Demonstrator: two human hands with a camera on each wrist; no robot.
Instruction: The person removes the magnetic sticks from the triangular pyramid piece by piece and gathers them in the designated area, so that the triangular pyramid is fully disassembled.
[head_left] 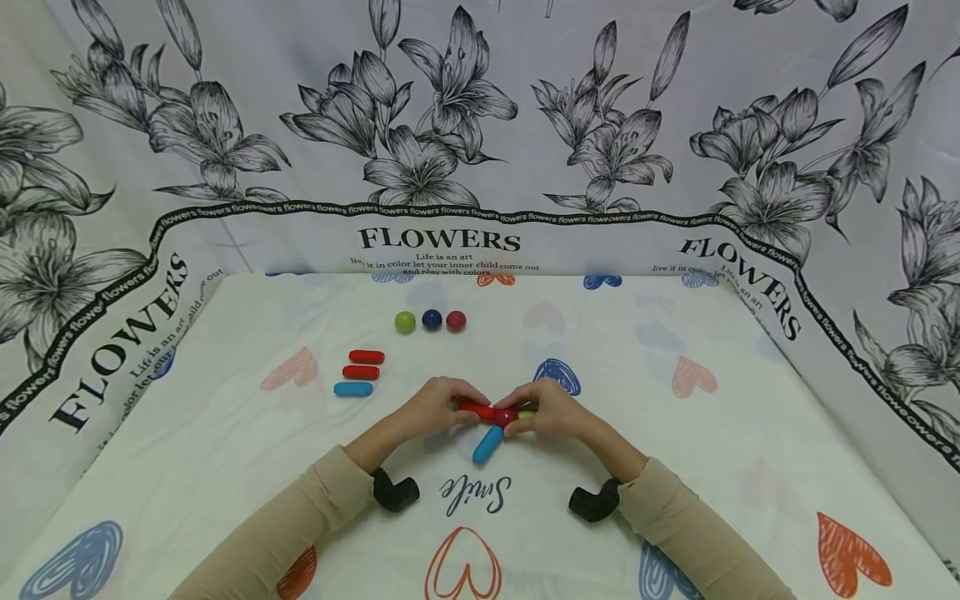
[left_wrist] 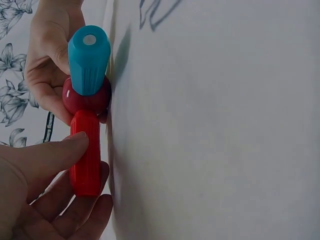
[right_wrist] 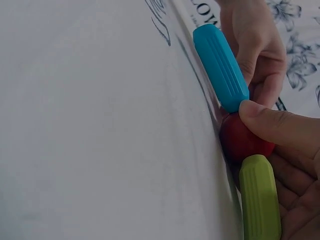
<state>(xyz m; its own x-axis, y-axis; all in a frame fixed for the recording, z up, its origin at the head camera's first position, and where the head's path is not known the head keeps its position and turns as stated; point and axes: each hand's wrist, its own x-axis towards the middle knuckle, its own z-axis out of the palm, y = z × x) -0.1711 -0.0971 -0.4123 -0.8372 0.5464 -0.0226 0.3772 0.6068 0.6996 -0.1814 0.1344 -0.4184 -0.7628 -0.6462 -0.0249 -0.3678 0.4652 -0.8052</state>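
Over the near middle of the table both hands hold a joined piece built round a dark red ball [right_wrist: 245, 142]. My left hand [head_left: 437, 407] pinches a red ridged rod [left_wrist: 86, 165] between thumb and fingers, its end right at the ball. The right hand [head_left: 553, 408] grips the ball, its thumb pressed on top. A blue rod [head_left: 487, 446] sticks out of the ball toward the person, pointing slightly left. On the right side of the ball is a lime green rod [right_wrist: 260, 200], partly covered by the right hand in the head view.
Left of the hands lie two red rods, one farther back [head_left: 367, 357] and one nearer [head_left: 361, 372], then a blue rod [head_left: 353, 389]. Behind them a green ball [head_left: 405, 322], a dark blue ball [head_left: 432, 320] and a red ball [head_left: 456, 321] stand in a row. A heart-print cloth [head_left: 637, 450] covers the table.
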